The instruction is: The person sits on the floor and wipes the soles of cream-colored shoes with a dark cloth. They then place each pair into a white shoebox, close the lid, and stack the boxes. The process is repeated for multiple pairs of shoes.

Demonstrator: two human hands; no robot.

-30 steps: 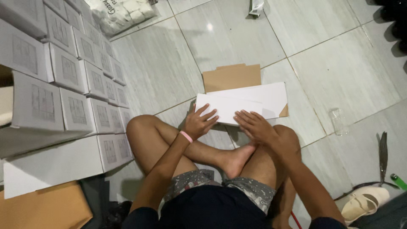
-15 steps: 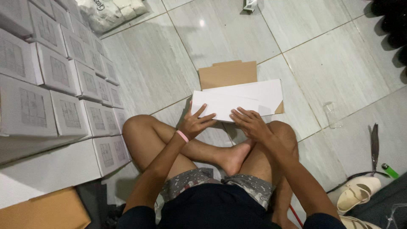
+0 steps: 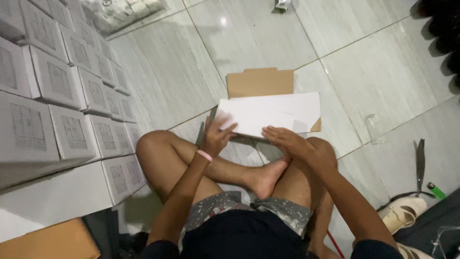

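I sit cross-legged on a tiled floor. A flat white cardboard sheet [image 3: 273, 112] lies in front of my knees, on top of a brown cardboard piece [image 3: 259, 82]. My left hand [image 3: 216, 135], with a pink band at the wrist, rests its fingers on the sheet's near left edge, which looks slightly lifted. My right hand [image 3: 286, 140] lies flat, palm down, on the sheet's near edge above my right knee. Neither hand is closed around anything.
Several stacked white boxes [image 3: 62, 105] fill the left side. A clear bag of white items [image 3: 129, 12] lies at the top. On the right are scissors [image 3: 420, 163], a green lighter [image 3: 436, 191], a sandal [image 3: 405, 211] and a clear plastic scrap [image 3: 374, 127].
The view has shifted slightly. My left hand has moved onto the sheet's left edge and blurs there; my right hand stays on the near edge.
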